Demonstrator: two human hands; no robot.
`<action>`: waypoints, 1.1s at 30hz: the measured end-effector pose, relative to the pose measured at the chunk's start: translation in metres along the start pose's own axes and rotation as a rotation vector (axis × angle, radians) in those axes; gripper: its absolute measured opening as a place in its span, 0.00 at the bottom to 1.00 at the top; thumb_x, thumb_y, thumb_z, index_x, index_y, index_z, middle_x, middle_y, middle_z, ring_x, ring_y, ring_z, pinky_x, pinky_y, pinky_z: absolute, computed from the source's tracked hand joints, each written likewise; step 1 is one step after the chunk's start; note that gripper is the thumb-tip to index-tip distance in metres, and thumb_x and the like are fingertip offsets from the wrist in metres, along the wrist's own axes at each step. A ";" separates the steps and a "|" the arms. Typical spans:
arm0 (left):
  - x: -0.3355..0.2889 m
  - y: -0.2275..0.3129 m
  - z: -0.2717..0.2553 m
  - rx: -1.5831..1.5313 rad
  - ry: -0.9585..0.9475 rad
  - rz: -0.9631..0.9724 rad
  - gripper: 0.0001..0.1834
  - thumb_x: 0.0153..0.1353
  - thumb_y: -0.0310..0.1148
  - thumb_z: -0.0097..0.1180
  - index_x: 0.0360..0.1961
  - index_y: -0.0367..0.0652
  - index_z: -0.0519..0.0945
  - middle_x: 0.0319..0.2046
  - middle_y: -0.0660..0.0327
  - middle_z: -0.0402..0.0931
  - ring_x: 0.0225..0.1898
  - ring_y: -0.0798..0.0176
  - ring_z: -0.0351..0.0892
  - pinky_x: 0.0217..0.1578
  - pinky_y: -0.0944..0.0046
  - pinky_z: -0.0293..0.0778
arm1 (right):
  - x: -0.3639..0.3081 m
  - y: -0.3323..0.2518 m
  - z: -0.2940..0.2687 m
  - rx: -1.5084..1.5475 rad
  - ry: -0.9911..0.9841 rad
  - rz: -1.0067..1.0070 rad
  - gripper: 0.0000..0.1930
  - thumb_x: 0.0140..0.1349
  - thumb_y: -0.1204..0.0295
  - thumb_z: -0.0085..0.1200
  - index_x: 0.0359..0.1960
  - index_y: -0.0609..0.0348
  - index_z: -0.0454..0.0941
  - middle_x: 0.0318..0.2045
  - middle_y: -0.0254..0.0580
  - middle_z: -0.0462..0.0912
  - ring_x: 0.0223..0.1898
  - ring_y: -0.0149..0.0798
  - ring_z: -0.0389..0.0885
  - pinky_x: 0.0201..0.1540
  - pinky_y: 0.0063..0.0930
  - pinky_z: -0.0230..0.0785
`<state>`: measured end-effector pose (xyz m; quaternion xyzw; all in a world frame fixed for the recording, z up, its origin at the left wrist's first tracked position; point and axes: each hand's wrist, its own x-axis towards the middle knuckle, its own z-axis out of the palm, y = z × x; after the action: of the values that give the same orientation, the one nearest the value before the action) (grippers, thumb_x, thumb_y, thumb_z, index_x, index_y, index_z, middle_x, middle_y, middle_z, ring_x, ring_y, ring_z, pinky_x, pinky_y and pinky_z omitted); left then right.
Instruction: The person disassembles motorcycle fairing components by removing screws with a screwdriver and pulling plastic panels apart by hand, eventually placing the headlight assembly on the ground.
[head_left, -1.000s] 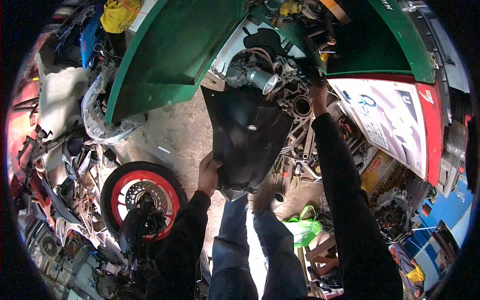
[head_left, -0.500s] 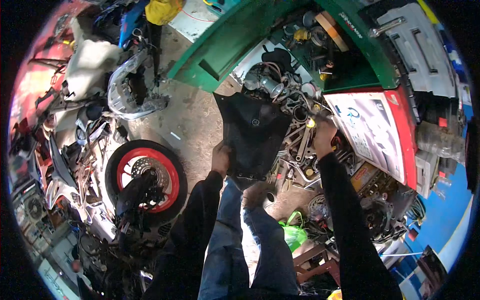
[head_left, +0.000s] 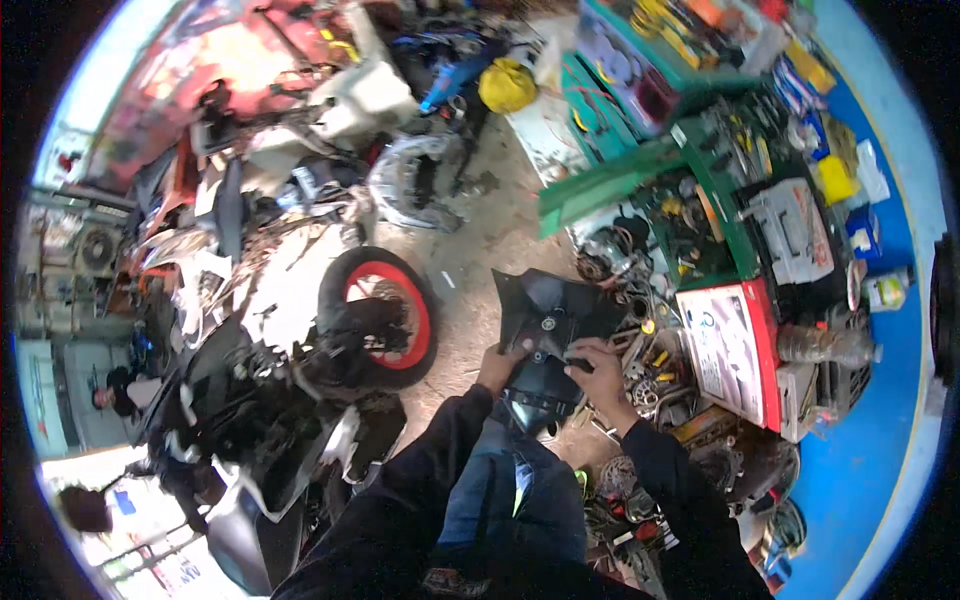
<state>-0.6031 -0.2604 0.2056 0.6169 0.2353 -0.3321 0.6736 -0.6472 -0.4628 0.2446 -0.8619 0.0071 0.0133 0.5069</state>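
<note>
A black plastic motorcycle panel (head_left: 555,297) with a round emblem lies in front of me, its lower part over my knees. My left hand (head_left: 497,368) is closed round the panel's left edge, with fingers on its face. Over the panel's lower right side, my right hand (head_left: 600,376) has its fingers bent and drawn together. Whatever is between those fingertips, if anything, is too small to make out. Shiny dark plastic (head_left: 537,385) shows below the hands, nearer to me.
Wrenches and metal parts (head_left: 650,365) lie to the right, beside a red-framed box (head_left: 730,350). Behind them stands an open green toolbox (head_left: 715,205). To the left are a red-rimmed wheel (head_left: 425,320) and a partly stripped motorcycle (head_left: 240,400). Another person (head_left: 130,390) is at the far left.
My right hand has come back from the tool pile to the panel. The left hand still holds the panel's edge. My view has swung left, and the panel is tilted differently.
</note>
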 end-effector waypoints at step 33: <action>-0.049 0.242 -0.166 0.130 0.263 0.552 0.25 0.42 0.40 0.72 0.37 0.34 0.79 0.30 0.57 0.81 0.30 0.65 0.80 0.34 0.64 0.76 | 0.259 -0.252 0.026 -0.437 -0.317 0.037 0.33 0.37 0.59 0.72 0.44 0.62 0.73 0.31 0.49 0.81 0.37 0.49 0.80 0.41 0.36 0.70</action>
<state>-0.4416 -0.0843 0.3831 0.7368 0.1222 -0.0685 0.6614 -0.3826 -0.3177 0.4441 -0.9377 -0.0597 0.1586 0.3033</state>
